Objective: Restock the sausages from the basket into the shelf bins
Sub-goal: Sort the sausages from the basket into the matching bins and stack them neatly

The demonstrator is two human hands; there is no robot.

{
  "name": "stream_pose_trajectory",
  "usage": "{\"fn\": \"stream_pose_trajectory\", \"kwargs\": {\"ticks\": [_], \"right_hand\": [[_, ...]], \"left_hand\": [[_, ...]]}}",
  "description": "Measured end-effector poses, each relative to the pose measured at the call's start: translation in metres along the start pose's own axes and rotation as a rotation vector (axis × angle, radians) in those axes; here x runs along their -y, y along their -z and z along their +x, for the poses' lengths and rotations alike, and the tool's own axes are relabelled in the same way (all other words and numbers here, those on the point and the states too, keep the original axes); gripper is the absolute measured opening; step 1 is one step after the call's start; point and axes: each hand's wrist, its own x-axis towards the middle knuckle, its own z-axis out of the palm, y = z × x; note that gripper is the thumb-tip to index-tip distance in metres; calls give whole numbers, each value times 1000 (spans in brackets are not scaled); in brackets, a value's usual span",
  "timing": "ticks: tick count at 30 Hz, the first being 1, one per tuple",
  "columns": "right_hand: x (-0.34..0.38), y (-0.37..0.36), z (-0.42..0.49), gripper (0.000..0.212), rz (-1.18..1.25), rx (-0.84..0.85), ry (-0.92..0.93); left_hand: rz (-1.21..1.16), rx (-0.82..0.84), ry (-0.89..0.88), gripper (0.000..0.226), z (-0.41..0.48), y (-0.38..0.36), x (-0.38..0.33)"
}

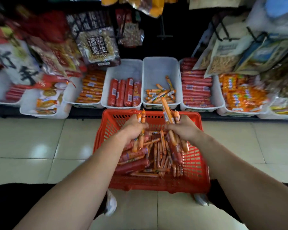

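A red plastic basket (195, 171) sits on the floor, holding a heap of thin orange sausages (158, 156) and thicker red ones. My left hand (133, 128) grips a few thin orange sausages above the basket's far end. My right hand (184, 128) holds a bunch of the same thin orange sausages, one sticking up toward the shelf. Straight ahead, a white bin (160, 65) has a small pile of matching thin orange sausages in its front half. To its left, another white bin (125, 68) holds thick red sausages side by side.
More white bins line the low shelf: orange sausages (90, 88) left, stacked red sausages (196, 87) right, orange packets (239, 93) far right. Snack bags hang above the bins on both sides. Tiled floor (40, 138) surrounds the basket. My shoes show below it.
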Motion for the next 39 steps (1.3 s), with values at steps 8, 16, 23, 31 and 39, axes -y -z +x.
{"fn": "stream_pose_trajectory", "kwargs": {"ticks": [8, 16, 23, 31, 39], "right_hand": [[71, 50, 63, 28, -286, -77, 202], [89, 28, 175, 31, -400, -47, 261], [41, 0, 219, 64, -510, -9, 178], [28, 5, 220, 58, -656, 132, 81], [8, 54, 177, 27, -347, -86, 186]], "left_hand": [[8, -16, -91, 20, 8, 58, -37], [15, -107, -98, 20, 60, 84, -26], [-12, -174, -68, 17, 103, 83, -13], [40, -196, -51, 25, 116, 80, -17], [218, -130, -186, 14, 129, 45, -65]]}}
